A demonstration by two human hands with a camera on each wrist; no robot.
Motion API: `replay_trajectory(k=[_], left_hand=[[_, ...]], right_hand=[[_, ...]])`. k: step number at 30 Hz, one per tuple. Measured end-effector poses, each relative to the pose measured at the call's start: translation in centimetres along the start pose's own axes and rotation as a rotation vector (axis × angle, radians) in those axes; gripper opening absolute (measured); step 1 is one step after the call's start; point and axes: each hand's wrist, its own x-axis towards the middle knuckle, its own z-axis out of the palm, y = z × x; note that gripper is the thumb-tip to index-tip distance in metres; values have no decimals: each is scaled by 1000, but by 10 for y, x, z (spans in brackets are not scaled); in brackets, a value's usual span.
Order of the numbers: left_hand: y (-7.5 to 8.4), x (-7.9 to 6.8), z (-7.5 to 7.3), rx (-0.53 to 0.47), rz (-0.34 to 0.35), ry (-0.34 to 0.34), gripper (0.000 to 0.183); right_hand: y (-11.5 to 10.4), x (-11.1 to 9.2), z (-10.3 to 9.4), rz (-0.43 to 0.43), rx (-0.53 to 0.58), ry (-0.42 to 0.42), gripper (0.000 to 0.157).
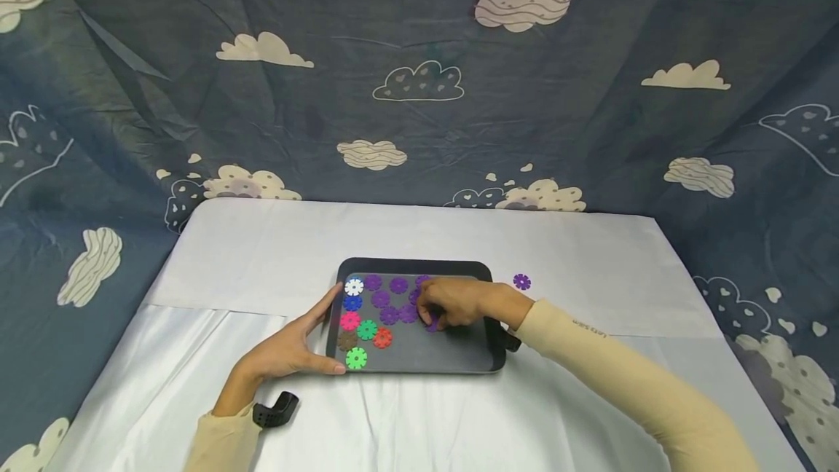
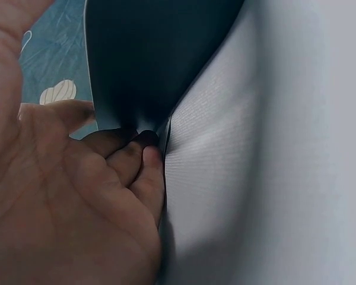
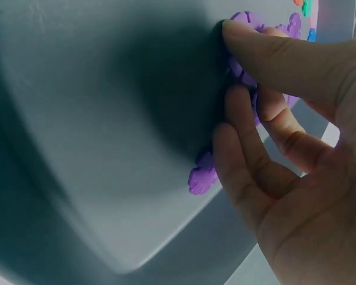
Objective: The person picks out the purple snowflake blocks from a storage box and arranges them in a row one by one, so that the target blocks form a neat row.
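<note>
A dark grey tray (image 1: 432,355) lies on the white-covered table. My left hand (image 1: 285,349) holds its left side, the thumb at the near left corner; in the left wrist view the fingers (image 2: 130,166) curl against the tray's edge. Over the right half of the tray, my right hand (image 1: 459,300) pinches a purple interlocking disc (image 3: 240,70) between thumb and fingers, low at the tray floor. Several purple discs (image 1: 389,315) lie just left of it. Another purple disc (image 3: 203,173) shows by the lower fingers in the right wrist view. My hand partly hides the rightmost purple discs.
Along the tray's left side lie white (image 1: 354,287), blue (image 1: 352,303), pink (image 1: 349,320), brown (image 1: 347,341), red (image 1: 382,338) and two green discs (image 1: 357,358). One purple disc (image 1: 521,281) lies on the table right of the tray. A cloud-patterned cloth (image 1: 419,130) hangs behind.
</note>
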Motion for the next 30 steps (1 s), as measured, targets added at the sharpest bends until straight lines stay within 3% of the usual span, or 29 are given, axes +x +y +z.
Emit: replay_trajectory(k=[12, 19, 30], left_hand=[[1, 1, 0, 10, -3, 4, 127], [0, 0, 0, 4, -18, 5, 128], [0, 0, -1, -16, -16, 2, 128]], right_hand=[[7, -2, -1, -34, 146, 33, 20], [9, -6, -4, -49, 174, 50, 18], [16, -17, -7, -86, 272, 169, 15]])
